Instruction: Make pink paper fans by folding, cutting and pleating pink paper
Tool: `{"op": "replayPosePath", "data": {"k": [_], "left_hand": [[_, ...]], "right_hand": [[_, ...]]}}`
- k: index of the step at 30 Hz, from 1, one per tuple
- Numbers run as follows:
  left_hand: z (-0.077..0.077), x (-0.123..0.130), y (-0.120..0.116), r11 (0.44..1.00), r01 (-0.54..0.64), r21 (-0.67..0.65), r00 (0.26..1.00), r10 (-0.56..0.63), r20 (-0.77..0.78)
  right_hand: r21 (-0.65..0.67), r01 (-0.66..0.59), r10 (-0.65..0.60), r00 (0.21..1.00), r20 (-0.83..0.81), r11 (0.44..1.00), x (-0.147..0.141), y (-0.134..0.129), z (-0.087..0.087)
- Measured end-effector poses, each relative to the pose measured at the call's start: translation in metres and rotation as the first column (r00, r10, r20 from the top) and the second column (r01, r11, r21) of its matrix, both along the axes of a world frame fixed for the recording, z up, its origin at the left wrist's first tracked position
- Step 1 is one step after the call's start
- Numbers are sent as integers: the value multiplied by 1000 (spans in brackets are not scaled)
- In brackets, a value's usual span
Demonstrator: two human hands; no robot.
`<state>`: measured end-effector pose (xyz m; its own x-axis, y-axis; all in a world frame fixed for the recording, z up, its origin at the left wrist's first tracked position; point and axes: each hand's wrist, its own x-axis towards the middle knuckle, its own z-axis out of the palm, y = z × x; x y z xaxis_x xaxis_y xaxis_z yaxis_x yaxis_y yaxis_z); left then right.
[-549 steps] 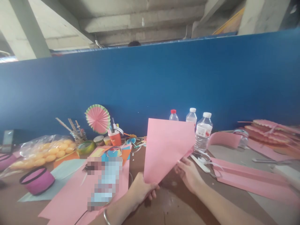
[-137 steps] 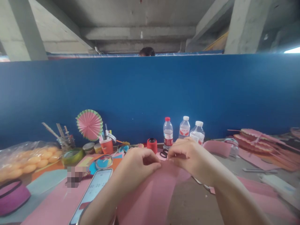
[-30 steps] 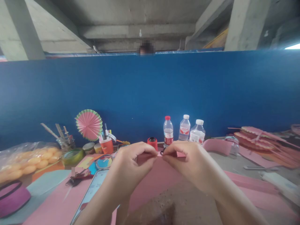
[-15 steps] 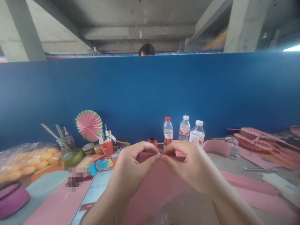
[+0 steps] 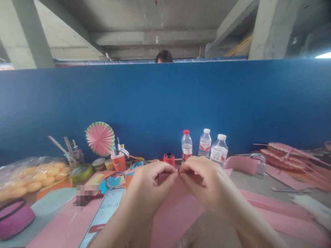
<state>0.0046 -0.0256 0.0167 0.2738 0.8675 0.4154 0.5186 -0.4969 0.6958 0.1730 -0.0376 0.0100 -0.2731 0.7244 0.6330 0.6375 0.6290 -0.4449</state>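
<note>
My left hand [image 5: 148,186] and my right hand [image 5: 209,182] meet in front of me, thumbs and forefingers pinched together. Between them, at the fingertips, is the upper edge of a pink sheet of paper [image 5: 178,203], which spreads out below toward me. A tiny dark spot shows where the fingertips come together; what it is, I cannot make out. The other fingers of both hands curl in behind and hide part of the sheet.
At left lie a phone [image 5: 107,210] with a running timer, a tape roll [image 5: 116,179] and a bag of orange balls [image 5: 38,177]. A pleated paper fan [image 5: 100,138] leans near an orange cup [image 5: 119,162]. Bottles [image 5: 187,143] stand behind my hands; pink paper strips [image 5: 281,210] lie right.
Both hands remain pinched together. The pink sheet below them has shifted and now shows a slanting lower right edge. The whole view has moved slightly.
</note>
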Motion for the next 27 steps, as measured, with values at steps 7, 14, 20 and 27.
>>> {"op": "replayPosePath", "data": {"k": [7,14,20,27], "left_hand": [[2,-11,4,999,-42,-12,996,43,81],[1,-11,3,999,-38,35,995,35,98],[-2,-12,3,992,-108,68,982,97,160],[1,-11,2,991,-66,112,993,55,100]], "right_hand": [[-12,6,-7,998,-68,1000,4,1,2],[-16,-25,23,993,-117,1000,4,1,3],[-34,29,-35,978,-206,999,3,2,3],[-156,-10,-22,979,-201,988,3,0,4]]}}
